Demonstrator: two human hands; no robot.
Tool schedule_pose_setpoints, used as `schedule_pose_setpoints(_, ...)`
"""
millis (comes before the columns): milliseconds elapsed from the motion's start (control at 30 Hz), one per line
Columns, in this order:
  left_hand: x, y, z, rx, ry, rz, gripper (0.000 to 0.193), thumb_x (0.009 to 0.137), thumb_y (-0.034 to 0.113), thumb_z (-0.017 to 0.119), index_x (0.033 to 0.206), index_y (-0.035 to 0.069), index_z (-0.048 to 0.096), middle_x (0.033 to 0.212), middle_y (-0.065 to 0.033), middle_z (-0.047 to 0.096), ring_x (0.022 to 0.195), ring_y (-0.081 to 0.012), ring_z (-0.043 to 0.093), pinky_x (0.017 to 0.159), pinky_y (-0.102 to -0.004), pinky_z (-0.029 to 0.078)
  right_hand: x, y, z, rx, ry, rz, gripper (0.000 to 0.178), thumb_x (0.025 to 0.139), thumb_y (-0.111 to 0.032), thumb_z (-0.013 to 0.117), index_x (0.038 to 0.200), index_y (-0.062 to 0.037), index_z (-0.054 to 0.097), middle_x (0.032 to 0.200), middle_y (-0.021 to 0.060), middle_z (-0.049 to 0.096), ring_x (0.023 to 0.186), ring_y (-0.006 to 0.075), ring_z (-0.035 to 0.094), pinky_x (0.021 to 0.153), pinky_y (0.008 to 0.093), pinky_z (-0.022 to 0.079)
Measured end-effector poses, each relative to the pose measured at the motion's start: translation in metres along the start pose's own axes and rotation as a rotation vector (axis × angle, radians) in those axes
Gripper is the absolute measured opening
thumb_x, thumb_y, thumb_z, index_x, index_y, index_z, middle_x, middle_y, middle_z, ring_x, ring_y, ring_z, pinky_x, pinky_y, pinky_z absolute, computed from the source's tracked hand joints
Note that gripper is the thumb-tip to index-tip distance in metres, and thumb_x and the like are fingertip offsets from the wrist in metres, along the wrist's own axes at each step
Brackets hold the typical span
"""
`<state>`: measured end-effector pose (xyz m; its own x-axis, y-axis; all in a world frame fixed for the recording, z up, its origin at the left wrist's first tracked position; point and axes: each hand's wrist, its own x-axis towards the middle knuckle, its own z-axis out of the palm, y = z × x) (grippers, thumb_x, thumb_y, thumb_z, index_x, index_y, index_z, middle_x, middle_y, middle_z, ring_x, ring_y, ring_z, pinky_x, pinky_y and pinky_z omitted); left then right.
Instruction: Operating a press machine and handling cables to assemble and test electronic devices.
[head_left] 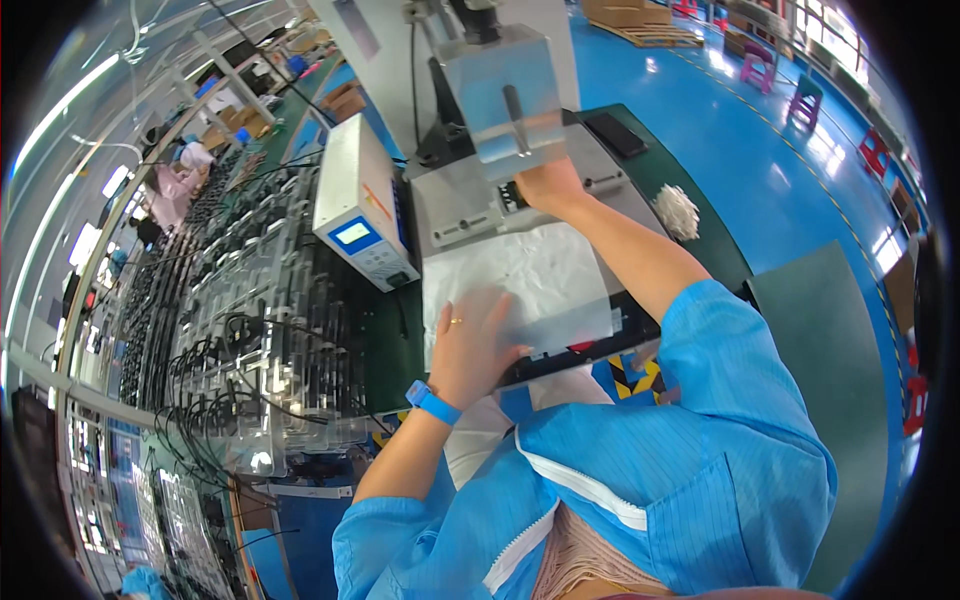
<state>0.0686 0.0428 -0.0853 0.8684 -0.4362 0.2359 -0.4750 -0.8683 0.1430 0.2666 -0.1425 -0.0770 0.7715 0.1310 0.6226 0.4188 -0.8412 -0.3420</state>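
Factory floor was blue, green surface [700, 215] along the line. Left hand [478, 345] lay flat and open on a white sheet [520, 270] spread over the press base. Right hand [548, 185] reached under the metal press head [500, 95]; grip couldn't be told. Grey control box [362, 205] with small blue screen stood left of the sheet. Clear trays [250, 330] held black cables. White bundle [678, 210] lay right.

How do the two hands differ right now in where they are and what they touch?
The left hand lies flat and spread on the white sheet near the body; the right hand reaches far forward under the metal press head. The left wears a ring and blue wristband; the right shows neither. Both are bare.
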Motion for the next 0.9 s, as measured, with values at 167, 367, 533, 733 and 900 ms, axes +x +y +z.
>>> schedule_pose_setpoints(167, -0.02, -0.01, -0.002, -0.082, 0.198, 0.064, 0.058, 0.073, 0.027, 0.072, 0.124, 0.008, 0.052, 0.135, -0.0104, 0.044, 0.129, -0.033, 0.035, 0.107, -0.0454, 0.026, 0.003, 0.014, 0.015, 0.149, 0.077, 0.124, 0.037, 0.086, -0.033, 0.05, 0.11, -0.0061, 0.058, 0.105, 0.015, 0.064, 0.094, 0.0355, 0.059, 0.076, 0.0391, 0.047)
schedule_pose_setpoints(367, -0.047, -0.01, -0.013, -0.112, 0.29, 0.079, 0.054, 0.076, 0.034, 0.068, 0.121, 0.008, 0.053, 0.133, -0.0116, 0.045, 0.126, -0.0343, 0.037, 0.104, -0.0446, 0.03, 0.0, 0.032, -0.023, 0.365, -0.412, 0.131, 0.043, 0.081, -0.025, 0.063, 0.117, -0.0013, 0.056, 0.104, 0.0125, 0.064, 0.088, 0.0267, 0.06, 0.076, 0.0343, 0.047)
schedule_pose_setpoints(533, -0.051, 0.005, -0.035, -0.209, 0.412, 0.135, 0.055, 0.072, 0.028, 0.073, 0.119, 0.006, 0.056, 0.128, -0.013, 0.048, 0.127, -0.0335, 0.037, 0.107, -0.0465, 0.026, -0.037, 0.017, -0.046, 0.801, -0.283, 0.276, 0.041, 0.078, -0.001, 0.059, 0.119, 0.0005, 0.054, 0.109, 0.0081, 0.06, 0.091, 0.0178, 0.054, 0.081, 0.031, 0.044)
schedule_pose_setpoints(733, -0.059, 0.036, -0.073, -0.223, 0.6, 0.367, 0.058, 0.072, 0.035, 0.073, 0.119, 0.005, 0.055, 0.119, -0.0135, 0.054, 0.118, -0.0316, 0.045, 0.104, -0.0444, 0.03, -0.129, -0.083, -0.118, 0.634, -0.412, -0.964, 0.02, 0.074, -0.001, 0.059, 0.093, -0.0059, 0.06, 0.091, 0.0056, 0.057, 0.072, 0.0233, 0.051, 0.066, 0.0324, 0.044)
schedule_pose_setpoints(900, -0.071, 0.058, -0.105, -0.36, 0.273, 0.303, 0.059, 0.072, 0.039, 0.075, 0.115, 0.003, 0.057, 0.102, -0.0111, 0.061, 0.094, -0.0278, 0.056, 0.089, -0.0374, 0.043, -0.141, -0.104, -0.152, 0.906, -0.613, -1.025, 0.023, 0.078, -0.007, 0.064, 0.1, -0.0057, 0.059, 0.094, 0.0084, 0.058, 0.076, 0.0243, 0.055, 0.066, 0.0326, 0.047)
